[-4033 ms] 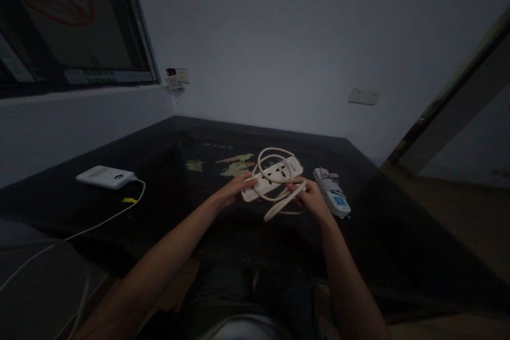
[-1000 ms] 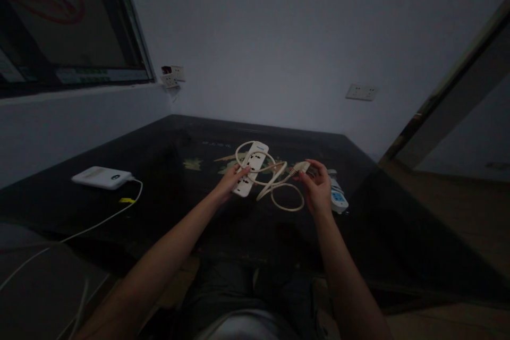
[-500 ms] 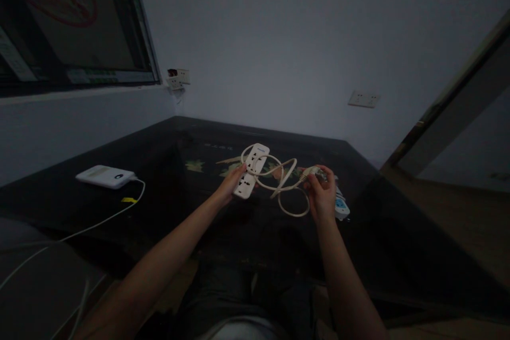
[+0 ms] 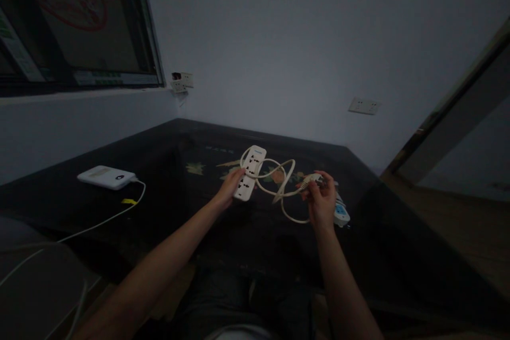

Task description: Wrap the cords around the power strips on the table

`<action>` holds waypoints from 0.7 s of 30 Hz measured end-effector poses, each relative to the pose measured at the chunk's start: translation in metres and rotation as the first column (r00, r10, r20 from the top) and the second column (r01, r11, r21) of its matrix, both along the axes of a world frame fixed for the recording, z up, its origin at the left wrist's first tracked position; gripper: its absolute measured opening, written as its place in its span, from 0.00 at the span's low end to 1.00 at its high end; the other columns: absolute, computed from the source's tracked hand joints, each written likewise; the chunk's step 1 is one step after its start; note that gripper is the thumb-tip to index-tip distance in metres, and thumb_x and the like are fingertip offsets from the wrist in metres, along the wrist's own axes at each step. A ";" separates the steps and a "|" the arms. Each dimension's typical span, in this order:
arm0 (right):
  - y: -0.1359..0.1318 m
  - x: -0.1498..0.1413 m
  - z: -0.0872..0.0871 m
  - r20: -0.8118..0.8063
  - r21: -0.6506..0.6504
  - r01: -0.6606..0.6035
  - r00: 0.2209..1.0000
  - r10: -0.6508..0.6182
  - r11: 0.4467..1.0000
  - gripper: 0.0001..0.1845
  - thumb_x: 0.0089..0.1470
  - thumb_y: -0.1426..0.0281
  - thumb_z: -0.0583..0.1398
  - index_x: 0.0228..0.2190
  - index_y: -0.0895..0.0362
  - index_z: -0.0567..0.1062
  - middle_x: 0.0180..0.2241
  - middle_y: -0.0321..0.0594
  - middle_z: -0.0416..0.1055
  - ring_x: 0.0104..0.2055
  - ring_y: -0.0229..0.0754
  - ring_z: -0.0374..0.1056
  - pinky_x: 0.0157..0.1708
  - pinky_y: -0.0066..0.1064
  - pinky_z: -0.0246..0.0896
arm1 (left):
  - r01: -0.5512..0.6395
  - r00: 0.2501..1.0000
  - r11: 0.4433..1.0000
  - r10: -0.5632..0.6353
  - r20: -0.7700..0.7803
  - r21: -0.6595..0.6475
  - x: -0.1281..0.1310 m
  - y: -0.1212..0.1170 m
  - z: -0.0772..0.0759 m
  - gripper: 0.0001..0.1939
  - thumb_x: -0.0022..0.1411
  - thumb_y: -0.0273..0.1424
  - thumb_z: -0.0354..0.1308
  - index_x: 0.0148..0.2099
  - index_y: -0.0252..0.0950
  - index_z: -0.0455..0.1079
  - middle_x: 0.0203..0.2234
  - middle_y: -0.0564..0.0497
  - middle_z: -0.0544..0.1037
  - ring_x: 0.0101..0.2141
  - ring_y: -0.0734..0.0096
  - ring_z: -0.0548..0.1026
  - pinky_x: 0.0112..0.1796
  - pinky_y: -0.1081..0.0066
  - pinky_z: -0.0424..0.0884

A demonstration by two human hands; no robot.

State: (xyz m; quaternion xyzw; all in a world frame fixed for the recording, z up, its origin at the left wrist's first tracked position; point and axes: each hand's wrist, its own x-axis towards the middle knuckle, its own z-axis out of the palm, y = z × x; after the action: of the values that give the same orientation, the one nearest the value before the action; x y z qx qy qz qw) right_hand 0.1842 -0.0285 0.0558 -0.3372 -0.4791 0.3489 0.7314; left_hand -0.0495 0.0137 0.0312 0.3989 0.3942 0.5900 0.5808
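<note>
A white power strip [image 4: 249,172] is held over a dark table [image 4: 167,191], its long side pointing away from me. My left hand [image 4: 230,188] grips its near end from the left. Its cream cord [image 4: 279,187] loops loosely from the strip across to my right hand [image 4: 321,199], which is closed on the plug end [image 4: 309,180] of the cord. A second white and blue power strip [image 4: 340,212] lies on the table just right of my right hand, partly hidden by it.
A white power bank [image 4: 107,177] with a white cable [image 4: 99,220] lies at the table's left. Wall sockets sit at the back corner [image 4: 181,82] and on the far wall [image 4: 363,105]. A dark window [image 4: 71,21] fills the upper left. My dark-trousered legs are below the table edge.
The cord was wound around the strip four seconds ago; now it hangs in loose loops. My right hand has drawn the plug end away to the right, and the strip now points away from me.
</note>
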 end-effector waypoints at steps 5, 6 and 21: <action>0.005 0.004 -0.005 0.105 -0.092 0.009 0.994 0.001 0.996 0.22 0.44 0.60 0.67 0.41 0.52 0.69 0.34 0.36 0.71 0.31 0.40 0.71 0.22 0.27 0.63 | -0.079 0.997 0.997 0.079 -0.009 -0.004 -0.004 0.004 -0.002 0.15 0.54 0.39 0.60 0.38 0.32 0.70 0.24 0.49 0.78 0.23 0.70 0.76 0.25 0.73 0.70; 0.006 0.005 -0.007 0.148 -0.114 0.021 0.989 -0.004 0.993 0.22 0.43 0.60 0.67 0.40 0.52 0.70 0.34 0.37 0.72 0.33 0.42 0.71 0.25 0.28 0.65 | -0.096 0.995 0.995 0.096 -0.010 -0.001 -0.005 0.005 -0.003 0.16 0.53 0.40 0.60 0.38 0.32 0.69 0.23 0.50 0.78 0.23 0.70 0.75 0.25 0.73 0.70; 0.019 0.020 -0.031 0.825 -0.257 0.139 0.547 0.142 0.956 0.12 0.39 0.65 0.66 0.29 0.55 0.75 0.31 0.39 0.75 0.33 0.44 0.69 0.35 0.34 0.61 | -0.202 0.979 0.978 0.204 -0.028 0.048 -0.014 0.011 -0.002 0.18 0.49 0.42 0.63 0.36 0.33 0.68 0.22 0.53 0.75 0.21 0.73 0.72 0.22 0.76 0.65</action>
State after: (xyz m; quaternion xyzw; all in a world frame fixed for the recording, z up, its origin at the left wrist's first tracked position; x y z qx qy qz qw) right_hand 0.2045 -0.0093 0.0250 -0.5662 -0.7121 0.2135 0.3560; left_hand -0.0635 0.0251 0.0289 0.3792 0.4291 0.6483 0.5018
